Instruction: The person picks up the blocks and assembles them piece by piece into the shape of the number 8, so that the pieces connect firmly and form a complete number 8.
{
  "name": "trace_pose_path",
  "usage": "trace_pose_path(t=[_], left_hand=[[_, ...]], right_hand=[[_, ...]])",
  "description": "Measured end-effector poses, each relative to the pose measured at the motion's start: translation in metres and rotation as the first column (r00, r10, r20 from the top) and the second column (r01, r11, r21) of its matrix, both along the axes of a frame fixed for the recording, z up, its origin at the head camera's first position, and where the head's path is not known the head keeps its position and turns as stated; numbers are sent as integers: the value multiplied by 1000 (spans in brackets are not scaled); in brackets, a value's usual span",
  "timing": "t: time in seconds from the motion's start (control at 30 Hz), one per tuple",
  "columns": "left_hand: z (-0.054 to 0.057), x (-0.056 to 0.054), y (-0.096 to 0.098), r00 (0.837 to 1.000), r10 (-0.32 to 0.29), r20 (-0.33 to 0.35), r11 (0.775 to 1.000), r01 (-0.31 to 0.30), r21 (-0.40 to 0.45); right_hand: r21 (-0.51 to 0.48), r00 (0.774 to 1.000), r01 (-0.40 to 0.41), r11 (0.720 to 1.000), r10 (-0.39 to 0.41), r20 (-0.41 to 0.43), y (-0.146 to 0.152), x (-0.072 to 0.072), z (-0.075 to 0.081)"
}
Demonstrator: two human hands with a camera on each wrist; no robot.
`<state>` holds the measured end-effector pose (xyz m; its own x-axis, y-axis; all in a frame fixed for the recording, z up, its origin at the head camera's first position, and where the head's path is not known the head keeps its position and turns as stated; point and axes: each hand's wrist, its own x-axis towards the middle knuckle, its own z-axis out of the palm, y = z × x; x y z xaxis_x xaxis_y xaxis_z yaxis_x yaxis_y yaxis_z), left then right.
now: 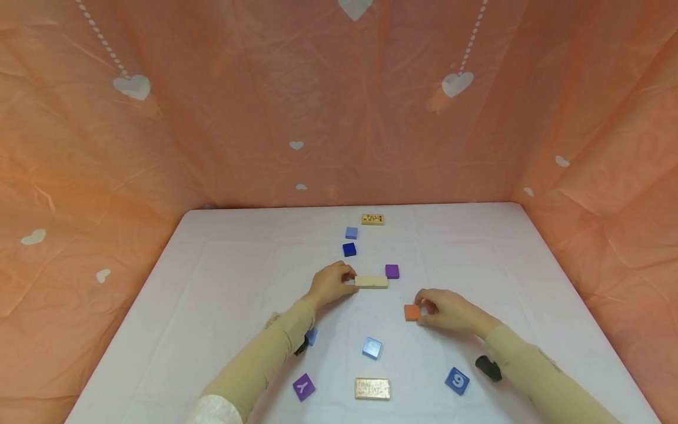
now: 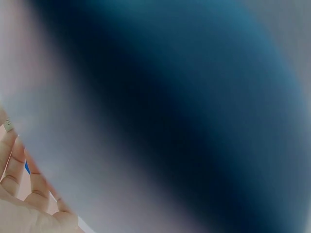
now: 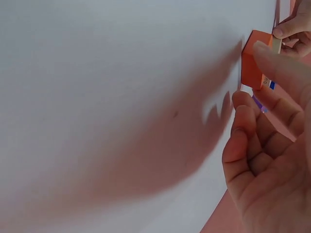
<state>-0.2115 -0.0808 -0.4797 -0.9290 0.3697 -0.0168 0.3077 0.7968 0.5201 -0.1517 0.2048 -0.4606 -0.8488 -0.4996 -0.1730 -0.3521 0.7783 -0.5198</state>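
At the middle of the table, my left hand (image 1: 329,284) pinches the left end of a long cream block (image 1: 372,282). A purple block (image 1: 392,271) stands just behind that block's right end. Nearer and to the right, my right hand (image 1: 450,311) holds a small orange block (image 1: 412,312) between thumb and fingers. From the right wrist, the orange block (image 3: 257,58) shows with the thumb over its face. A blurred dark blue shape (image 2: 204,97) fills most of the left wrist view, leaving only some left-hand fingers (image 2: 36,184) at the lower left.
Behind the hands lie a dark blue block (image 1: 349,249), a light blue block (image 1: 352,233) and a gold block (image 1: 373,219). In front are a pale blue block (image 1: 372,348), another gold block (image 1: 372,388), a purple Y block (image 1: 304,387) and a blue numbered block (image 1: 457,381).
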Motion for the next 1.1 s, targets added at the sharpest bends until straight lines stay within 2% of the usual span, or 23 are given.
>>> trace_pose_path(t=[0.23, 0.67, 0.9, 1.1], left_hand=[[1, 1, -1, 1000, -3, -11, 1000, 3, -5], [2, 1, -1, 1000, -2, 10, 1000, 2, 12], [2, 0, -1, 1000, -12, -13, 1000, 12, 3], [1, -2, -1, 1000, -9, -15, 1000, 9, 5]], right_hand=[[-21, 1000, 18, 1000, -18, 8, -10, -9, 0], [-40, 999, 49, 998, -48, 17, -23, -26, -1], [-38, 995, 91, 995, -90, 40, -26, -28, -1], [-55, 995, 96, 994, -93, 41, -28, -29, -4]])
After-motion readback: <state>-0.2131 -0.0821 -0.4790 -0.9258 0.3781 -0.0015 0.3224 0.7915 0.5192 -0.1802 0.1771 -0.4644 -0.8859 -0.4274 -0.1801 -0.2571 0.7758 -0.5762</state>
